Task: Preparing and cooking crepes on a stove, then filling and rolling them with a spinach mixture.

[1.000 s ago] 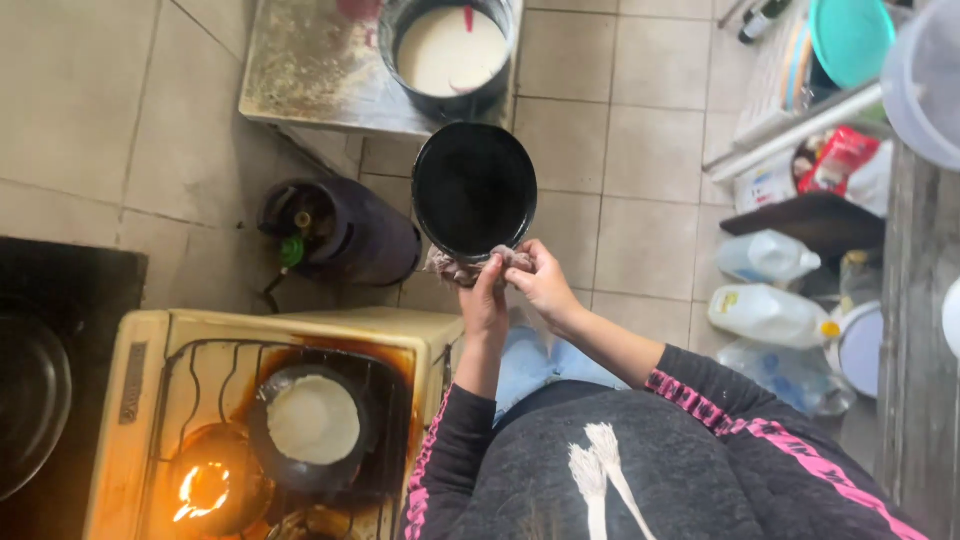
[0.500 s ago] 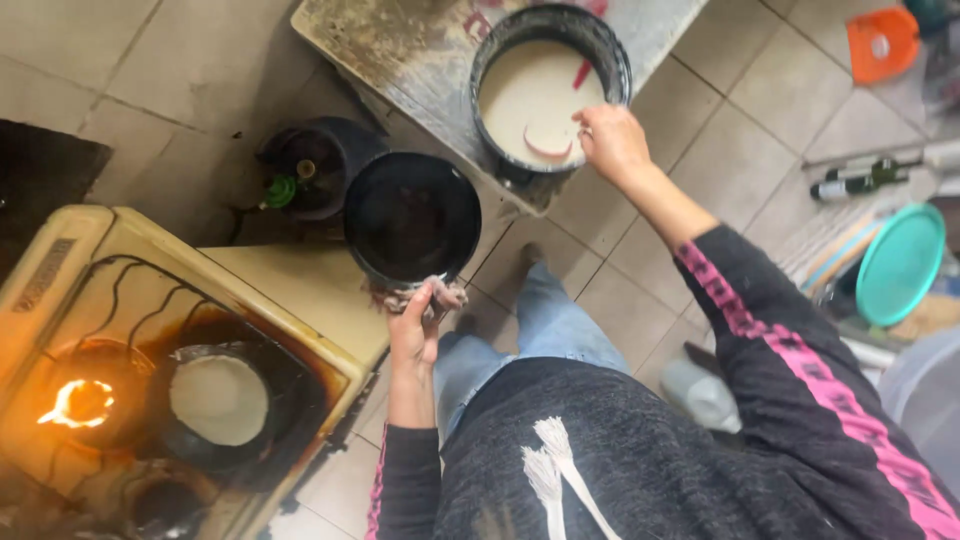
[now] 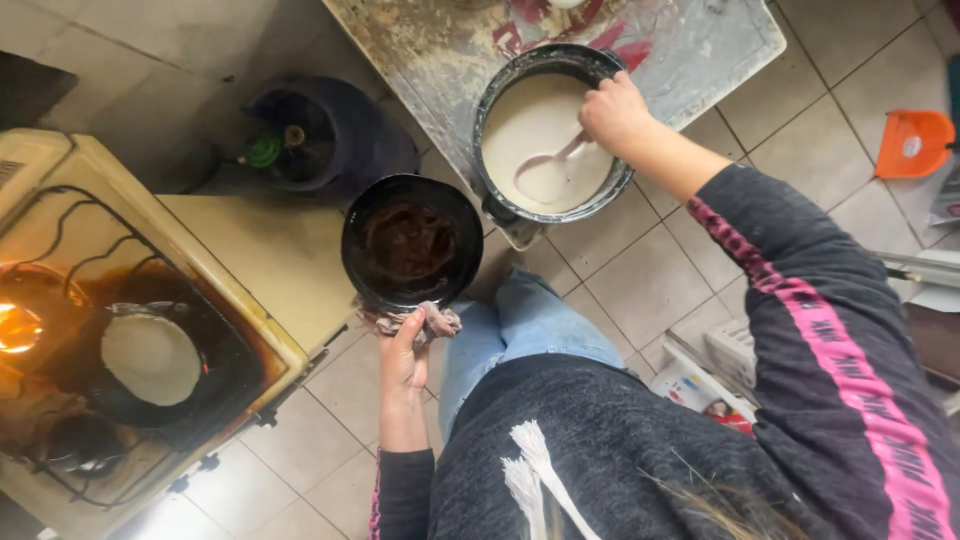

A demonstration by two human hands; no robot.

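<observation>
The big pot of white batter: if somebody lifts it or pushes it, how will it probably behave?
The pot looks well filled with batter, so probably heavy and apt to slosh. It sits near the board's corner, so a push might tip it off. The right hand holds a ladle inside.

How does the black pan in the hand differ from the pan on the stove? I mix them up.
The black pan is held in the air by the left hand through a cloth; the stove pan sits on a burner. The held one holds only dark residue; the other holds a pale round. Both are round and dark.

Dark grey sweater, black sleeves with pink stripes, blue jeans.
</observation>
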